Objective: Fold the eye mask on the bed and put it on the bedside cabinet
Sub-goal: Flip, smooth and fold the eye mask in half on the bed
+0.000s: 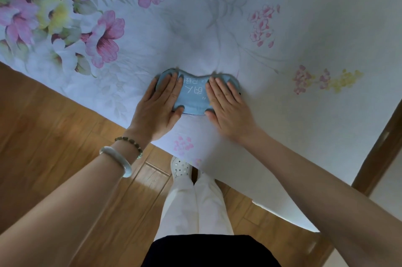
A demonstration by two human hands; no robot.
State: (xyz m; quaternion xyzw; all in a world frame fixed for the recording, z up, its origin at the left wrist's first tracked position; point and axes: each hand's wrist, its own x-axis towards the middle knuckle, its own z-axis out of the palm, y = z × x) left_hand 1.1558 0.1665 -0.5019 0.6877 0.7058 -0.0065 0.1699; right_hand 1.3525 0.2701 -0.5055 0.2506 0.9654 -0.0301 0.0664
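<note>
A light blue eye mask (194,97) with white lettering lies flat and unfolded near the bed's front edge. My left hand (159,104) rests palm down on the mask's left end, fingers spread, thumb at its near edge. My right hand (228,106) lies flat on the right end in the same way. Both hands press on the mask without gripping it. The ends of the mask are hidden under my fingers. The bedside cabinet is not in view.
The bed (282,38) is covered by a white sheet with pink and yellow flowers. Wooden floor (54,136) lies left and below. A dark wooden frame piece (378,147) stands at the right. My legs (195,201) stand against the bed's edge.
</note>
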